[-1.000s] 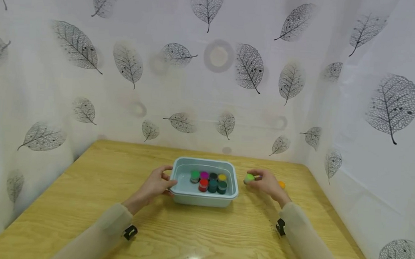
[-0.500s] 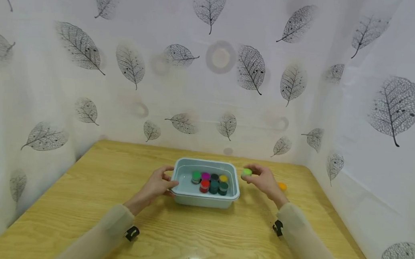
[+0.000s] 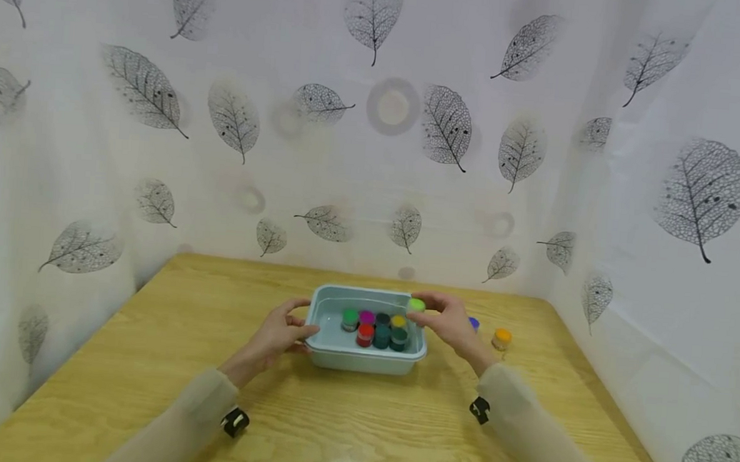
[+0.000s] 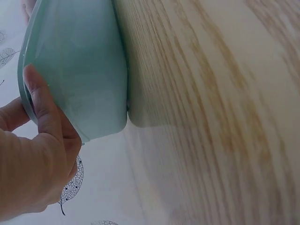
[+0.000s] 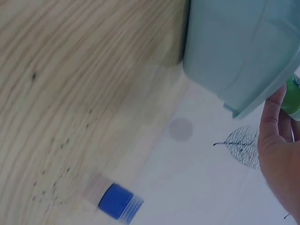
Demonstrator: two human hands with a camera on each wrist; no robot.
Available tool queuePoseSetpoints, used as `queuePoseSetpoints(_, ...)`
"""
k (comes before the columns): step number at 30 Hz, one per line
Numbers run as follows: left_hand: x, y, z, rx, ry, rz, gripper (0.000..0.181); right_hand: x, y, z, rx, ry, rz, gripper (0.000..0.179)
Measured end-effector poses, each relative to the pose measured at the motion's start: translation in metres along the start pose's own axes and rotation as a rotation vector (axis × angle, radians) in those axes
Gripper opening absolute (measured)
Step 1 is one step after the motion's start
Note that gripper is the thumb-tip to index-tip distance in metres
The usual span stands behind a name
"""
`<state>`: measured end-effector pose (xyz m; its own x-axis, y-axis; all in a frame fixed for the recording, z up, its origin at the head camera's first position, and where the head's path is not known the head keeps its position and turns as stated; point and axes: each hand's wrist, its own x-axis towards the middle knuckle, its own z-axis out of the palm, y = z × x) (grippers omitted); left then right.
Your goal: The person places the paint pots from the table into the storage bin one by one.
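A pale blue-green plastic tub (image 3: 361, 363) stands on the wooden table. My left hand (image 3: 278, 332) grips its left rim; in the left wrist view the thumb and fingers pinch the tub's edge (image 4: 84, 70) from both sides. Between the fingertips of my right hand (image 3: 446, 324) is a small paint pot with a light green lid (image 3: 416, 305), held over the tub's right rim. Inside the tub, several similar pots stand grouped toward the right, among them a red pot (image 3: 365, 335), a green-lidded pot (image 3: 350, 320) and a yellow-lidded pot (image 3: 399, 322).
Right of the tub, a blue-lidded pot (image 5: 119, 202) and an orange-lidded pot (image 3: 501, 339) stand on the table (image 3: 244, 286). In the head view my right hand partly hides the blue one. A white leaf-print curtain (image 3: 374, 174) hangs behind and at both sides.
My right hand has lifted the light green paint pot off the table and carried it left to the tub's right rim. The blue-lidded pot has come into sight. My left hand keeps its grip.
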<state>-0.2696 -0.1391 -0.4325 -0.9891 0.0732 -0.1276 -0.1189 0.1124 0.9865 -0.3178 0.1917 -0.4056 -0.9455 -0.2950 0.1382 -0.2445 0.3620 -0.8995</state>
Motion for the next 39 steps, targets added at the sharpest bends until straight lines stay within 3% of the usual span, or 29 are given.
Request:
queuePoseSetpoints(17, 0.002, -0.005, -0.003, -0.106, -0.058, -0.050, 0.070, 0.018, -0.009, 0.048, -0.192, -0.098, -0.044, 0.045)
queuePoseSetpoints(29, 0.003, -0.004, -0.002, -0.100, -0.090, -0.037, 0.070, 0.024, -0.014, 0.066, -0.208, -0.141, -0.048, 0.043)
queuePoseSetpoints(39, 0.003, -0.005, -0.001, -0.101, -0.070, -0.051, 0.070, 0.032, -0.012, 0.078, -0.339, -0.165, -0.085, 0.042)
